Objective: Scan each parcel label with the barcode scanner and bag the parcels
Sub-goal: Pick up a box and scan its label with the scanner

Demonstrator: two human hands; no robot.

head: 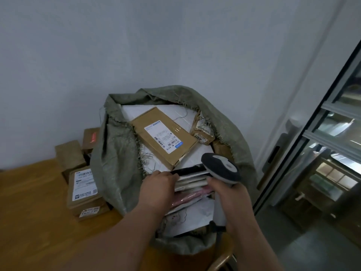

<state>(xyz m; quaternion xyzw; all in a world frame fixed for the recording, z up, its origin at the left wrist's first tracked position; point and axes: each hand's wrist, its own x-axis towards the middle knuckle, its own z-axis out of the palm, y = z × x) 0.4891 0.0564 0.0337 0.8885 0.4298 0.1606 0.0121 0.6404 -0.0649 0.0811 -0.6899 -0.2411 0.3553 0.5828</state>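
Right hand (230, 196) grip around scanner (222, 169)

One green woven sack (117, 163) holds two labelled cardboard boxes (164, 137) among soft mailers too overlapped to count. Four more boxes (84, 189) sit beside it. One barcode scanner (222, 169) shows.

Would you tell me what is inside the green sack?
The green sack holds a labelled brown box lying on white mailers and upright flat parcels. Anything deeper is covered.
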